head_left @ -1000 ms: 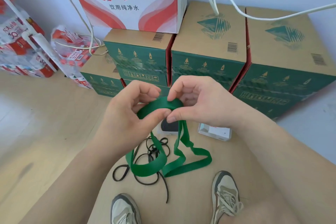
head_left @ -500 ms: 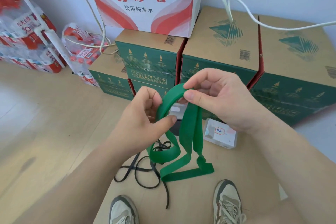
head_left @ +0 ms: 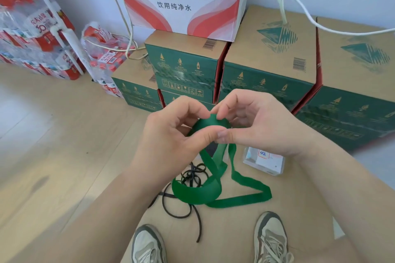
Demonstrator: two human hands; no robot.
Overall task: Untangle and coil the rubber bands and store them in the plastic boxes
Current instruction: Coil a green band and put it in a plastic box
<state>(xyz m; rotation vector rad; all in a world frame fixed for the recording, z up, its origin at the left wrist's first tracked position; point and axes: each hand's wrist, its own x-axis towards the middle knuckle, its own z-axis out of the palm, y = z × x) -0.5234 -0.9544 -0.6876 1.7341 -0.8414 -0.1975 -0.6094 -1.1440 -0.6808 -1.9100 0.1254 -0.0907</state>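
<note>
The left hand is held up in the middle of the view, thumb and curled fingers pinching the top of the green band; the grip looks light, so a slipping thumb would probably let the first turn spring open. Below the hands the green band hangs in 2 or 3 loose loops down to the brown floor sheet, and 1 loop shows a twist; if that twist gets wound in, the coil will likely sit lumpy and fight the box.

Just under and left of those loops lies the black tangle, with 1 long strand running near, between the 2 shoes. The lowest green loop crosses in front of the tangle, and I cannot tell whether they touch; pulling the green band upward while coiling could hook a black strand and drag the knot tighter.

The right hand meets the left thumb to thumb, pinching the same top fold; both hands are busy, so nothing guards the hanging tail.

To the right, on the floor, sits the clear plastic box, with a label on top; a loosely wound coil may be too wide to fit inside.
</note>
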